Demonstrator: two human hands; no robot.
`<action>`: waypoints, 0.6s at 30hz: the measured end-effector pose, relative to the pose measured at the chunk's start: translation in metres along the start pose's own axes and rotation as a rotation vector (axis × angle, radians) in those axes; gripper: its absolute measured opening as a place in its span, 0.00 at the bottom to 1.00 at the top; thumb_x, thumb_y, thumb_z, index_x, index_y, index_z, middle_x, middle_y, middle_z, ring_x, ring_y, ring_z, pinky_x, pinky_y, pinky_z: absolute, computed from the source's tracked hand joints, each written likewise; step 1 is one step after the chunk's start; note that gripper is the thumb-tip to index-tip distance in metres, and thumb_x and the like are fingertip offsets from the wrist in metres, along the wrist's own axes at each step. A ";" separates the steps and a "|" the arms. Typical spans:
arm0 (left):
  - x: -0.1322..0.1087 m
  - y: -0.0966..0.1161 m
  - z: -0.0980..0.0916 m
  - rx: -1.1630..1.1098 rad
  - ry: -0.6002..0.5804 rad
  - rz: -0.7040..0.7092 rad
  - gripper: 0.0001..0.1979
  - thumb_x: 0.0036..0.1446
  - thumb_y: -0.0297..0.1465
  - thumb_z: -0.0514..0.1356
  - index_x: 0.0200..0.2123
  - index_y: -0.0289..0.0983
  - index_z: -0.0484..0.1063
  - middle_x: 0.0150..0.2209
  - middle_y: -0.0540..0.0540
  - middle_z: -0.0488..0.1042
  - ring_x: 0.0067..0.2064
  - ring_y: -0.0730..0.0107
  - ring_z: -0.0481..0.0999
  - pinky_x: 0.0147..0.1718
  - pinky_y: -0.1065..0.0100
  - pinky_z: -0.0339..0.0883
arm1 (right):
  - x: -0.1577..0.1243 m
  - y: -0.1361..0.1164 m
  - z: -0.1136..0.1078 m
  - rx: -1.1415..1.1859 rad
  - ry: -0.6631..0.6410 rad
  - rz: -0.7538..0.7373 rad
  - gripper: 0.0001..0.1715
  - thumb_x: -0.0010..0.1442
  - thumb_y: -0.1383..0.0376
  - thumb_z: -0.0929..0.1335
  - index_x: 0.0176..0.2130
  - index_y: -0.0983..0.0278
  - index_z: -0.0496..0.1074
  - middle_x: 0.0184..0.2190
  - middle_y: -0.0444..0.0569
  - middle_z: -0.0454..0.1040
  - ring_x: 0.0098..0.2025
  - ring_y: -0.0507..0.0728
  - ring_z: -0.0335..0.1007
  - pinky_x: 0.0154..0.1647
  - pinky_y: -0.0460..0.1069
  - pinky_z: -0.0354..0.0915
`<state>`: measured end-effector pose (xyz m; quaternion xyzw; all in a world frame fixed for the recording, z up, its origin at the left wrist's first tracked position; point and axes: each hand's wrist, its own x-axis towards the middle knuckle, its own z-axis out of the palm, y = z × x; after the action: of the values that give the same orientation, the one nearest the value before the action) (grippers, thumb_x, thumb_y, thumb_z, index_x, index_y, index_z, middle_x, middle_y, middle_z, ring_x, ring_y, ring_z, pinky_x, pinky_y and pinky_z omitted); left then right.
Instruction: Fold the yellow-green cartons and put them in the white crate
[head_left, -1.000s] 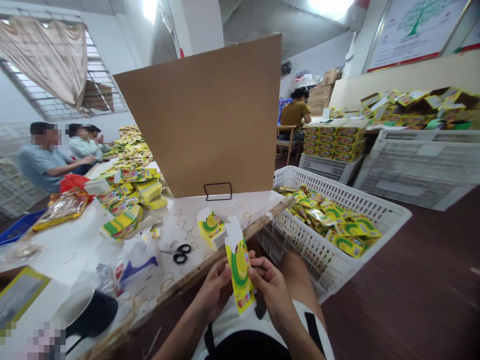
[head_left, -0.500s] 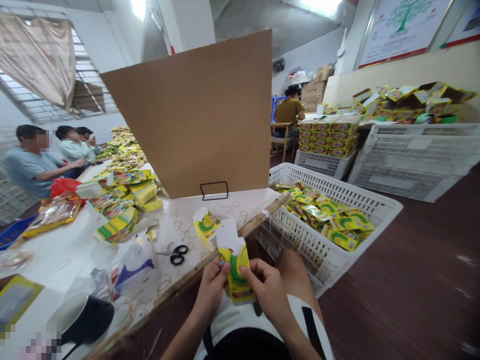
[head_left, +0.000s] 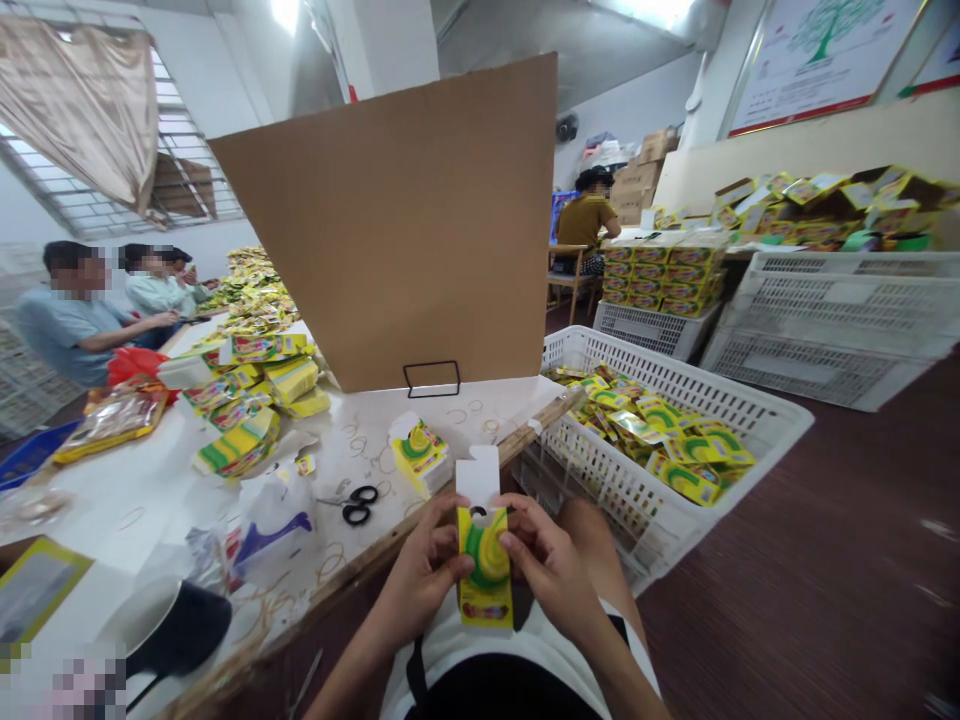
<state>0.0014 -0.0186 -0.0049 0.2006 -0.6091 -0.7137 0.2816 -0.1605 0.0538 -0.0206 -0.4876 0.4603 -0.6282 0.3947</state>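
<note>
Over my lap I hold a small yellow and green carton (head_left: 486, 565) upright, its white hanging tab pointing up. My left hand (head_left: 424, 575) pinches its left edge and my right hand (head_left: 547, 565) pinches its right edge near the top. A small stack of the same cartons (head_left: 420, 452) lies on the white table (head_left: 150, 490) just ahead of my hands. Black scissors (head_left: 358, 504) lie to the left of that stack.
A brown cardboard sheet (head_left: 405, 220) stands on a wire holder. A white basket (head_left: 757, 440) of yellow cartons sits at my right; more crates (head_left: 832, 320) stand behind. Carton piles (head_left: 247, 390) cover the table's left. Three people sit far left, one at the back.
The carton was turned from a slanted, flattened pose to upright and face-on, and its white tab now stands straight up. Both hands shifted to grip its sides.
</note>
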 end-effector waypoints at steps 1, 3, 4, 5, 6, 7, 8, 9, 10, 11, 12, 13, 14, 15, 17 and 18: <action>-0.001 -0.001 0.000 -0.024 -0.021 -0.013 0.23 0.53 0.30 0.63 0.49 0.40 0.57 0.37 0.43 0.78 0.38 0.60 0.78 0.36 0.64 0.68 | 0.000 -0.002 -0.002 -0.023 -0.002 0.002 0.11 0.61 0.62 0.64 0.45 0.60 0.67 0.31 0.45 0.73 0.32 0.54 0.68 0.33 0.47 0.64; -0.002 -0.004 0.001 -0.062 -0.052 -0.037 0.21 0.52 0.31 0.64 0.47 0.40 0.58 0.37 0.44 0.77 0.37 0.60 0.78 0.36 0.65 0.68 | 0.001 -0.005 -0.003 -0.083 0.025 -0.014 0.07 0.61 0.62 0.65 0.37 0.62 0.69 0.29 0.45 0.72 0.32 0.54 0.68 0.33 0.47 0.63; -0.002 -0.005 0.002 -0.072 -0.056 -0.046 0.23 0.52 0.31 0.64 0.48 0.41 0.57 0.38 0.44 0.77 0.38 0.60 0.78 0.36 0.64 0.68 | 0.001 -0.006 -0.003 -0.109 0.048 -0.029 0.07 0.61 0.62 0.65 0.34 0.62 0.70 0.29 0.45 0.72 0.32 0.54 0.68 0.34 0.47 0.63; -0.002 -0.005 0.003 -0.077 -0.053 -0.055 0.27 0.52 0.32 0.64 0.52 0.42 0.55 0.39 0.43 0.77 0.38 0.60 0.79 0.36 0.64 0.69 | 0.001 -0.005 -0.003 -0.124 0.077 -0.044 0.08 0.61 0.62 0.65 0.32 0.63 0.70 0.30 0.46 0.72 0.33 0.55 0.68 0.34 0.47 0.63; -0.002 -0.005 0.003 -0.078 -0.046 -0.062 0.32 0.52 0.32 0.64 0.56 0.43 0.51 0.40 0.42 0.77 0.38 0.59 0.78 0.36 0.63 0.69 | 0.001 -0.004 -0.002 -0.123 0.106 -0.058 0.08 0.61 0.62 0.65 0.32 0.62 0.71 0.31 0.47 0.72 0.35 0.55 0.68 0.36 0.47 0.64; -0.002 -0.004 0.003 -0.077 -0.040 -0.066 0.37 0.51 0.33 0.65 0.59 0.45 0.46 0.41 0.42 0.77 0.39 0.58 0.78 0.37 0.62 0.69 | 0.000 -0.002 0.000 -0.102 0.135 -0.068 0.06 0.61 0.62 0.65 0.35 0.62 0.71 0.33 0.47 0.73 0.36 0.55 0.69 0.37 0.48 0.64; -0.001 -0.004 0.003 -0.077 -0.040 -0.074 0.41 0.51 0.33 0.65 0.61 0.45 0.42 0.41 0.41 0.77 0.40 0.57 0.78 0.38 0.61 0.69 | 0.000 -0.001 0.001 -0.067 0.157 -0.069 0.08 0.60 0.62 0.65 0.40 0.61 0.70 0.35 0.48 0.74 0.38 0.56 0.70 0.39 0.48 0.65; -0.001 -0.003 0.003 -0.077 -0.048 -0.082 0.43 0.50 0.34 0.66 0.62 0.45 0.42 0.42 0.41 0.77 0.41 0.57 0.78 0.38 0.60 0.69 | 0.000 0.001 0.001 -0.033 0.175 -0.066 0.12 0.60 0.62 0.66 0.45 0.60 0.68 0.37 0.48 0.74 0.39 0.57 0.70 0.40 0.49 0.66; -0.001 -0.003 0.002 -0.078 -0.060 -0.088 0.41 0.50 0.34 0.66 0.61 0.44 0.45 0.42 0.40 0.77 0.41 0.56 0.78 0.39 0.60 0.69 | 0.000 0.002 0.001 -0.013 0.183 -0.063 0.16 0.60 0.62 0.66 0.49 0.59 0.67 0.38 0.48 0.75 0.40 0.57 0.71 0.41 0.50 0.66; 0.000 -0.003 0.001 -0.077 -0.073 -0.090 0.38 0.51 0.33 0.65 0.60 0.43 0.49 0.42 0.40 0.77 0.41 0.57 0.78 0.39 0.61 0.69 | 0.000 0.002 0.000 -0.018 0.184 -0.071 0.18 0.60 0.62 0.66 0.51 0.58 0.67 0.39 0.49 0.75 0.41 0.58 0.71 0.42 0.51 0.66; 0.000 -0.003 0.001 -0.068 -0.075 -0.086 0.33 0.52 0.33 0.64 0.58 0.42 0.53 0.42 0.40 0.77 0.41 0.57 0.78 0.39 0.61 0.69 | 0.001 0.002 -0.001 -0.047 0.182 -0.094 0.16 0.60 0.62 0.65 0.49 0.58 0.69 0.40 0.50 0.75 0.43 0.59 0.70 0.45 0.52 0.65; 0.000 -0.004 0.000 -0.046 -0.063 -0.076 0.29 0.53 0.32 0.64 0.56 0.42 0.56 0.42 0.41 0.77 0.41 0.58 0.78 0.39 0.61 0.69 | 0.001 0.000 -0.003 -0.092 0.180 -0.125 0.14 0.61 0.61 0.65 0.45 0.59 0.73 0.40 0.51 0.74 0.44 0.59 0.69 0.47 0.53 0.64; 0.000 -0.005 -0.001 -0.009 -0.036 -0.059 0.27 0.53 0.31 0.63 0.55 0.42 0.59 0.41 0.41 0.77 0.40 0.58 0.78 0.40 0.61 0.69 | 0.001 -0.002 -0.005 -0.135 0.179 -0.154 0.14 0.61 0.60 0.64 0.41 0.60 0.77 0.40 0.51 0.74 0.45 0.60 0.69 0.47 0.54 0.63; 0.000 -0.006 -0.001 0.039 0.004 -0.040 0.25 0.54 0.31 0.62 0.54 0.41 0.60 0.41 0.42 0.77 0.40 0.59 0.78 0.41 0.61 0.69 | 0.002 -0.004 -0.007 -0.167 0.171 -0.164 0.15 0.61 0.59 0.64 0.38 0.60 0.78 0.39 0.52 0.74 0.44 0.60 0.68 0.47 0.53 0.63; -0.001 -0.008 0.000 0.138 0.080 -0.008 0.24 0.54 0.30 0.62 0.54 0.41 0.61 0.41 0.43 0.77 0.41 0.60 0.77 0.42 0.62 0.69 | 0.002 -0.007 -0.010 -0.198 0.139 -0.091 0.15 0.59 0.58 0.65 0.40 0.60 0.78 0.33 0.49 0.73 0.37 0.58 0.69 0.39 0.51 0.65; -0.001 -0.008 0.001 0.175 0.103 -0.001 0.24 0.54 0.30 0.61 0.55 0.41 0.61 0.42 0.43 0.77 0.41 0.60 0.77 0.42 0.62 0.69 | 0.002 -0.008 -0.009 -0.209 0.115 -0.028 0.16 0.57 0.58 0.66 0.43 0.60 0.76 0.28 0.46 0.72 0.32 0.56 0.68 0.33 0.49 0.65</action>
<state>0.0002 -0.0164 -0.0131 0.2613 -0.6538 -0.6466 0.2934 -0.1704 0.0557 -0.0133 -0.4955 0.5383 -0.6092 0.3060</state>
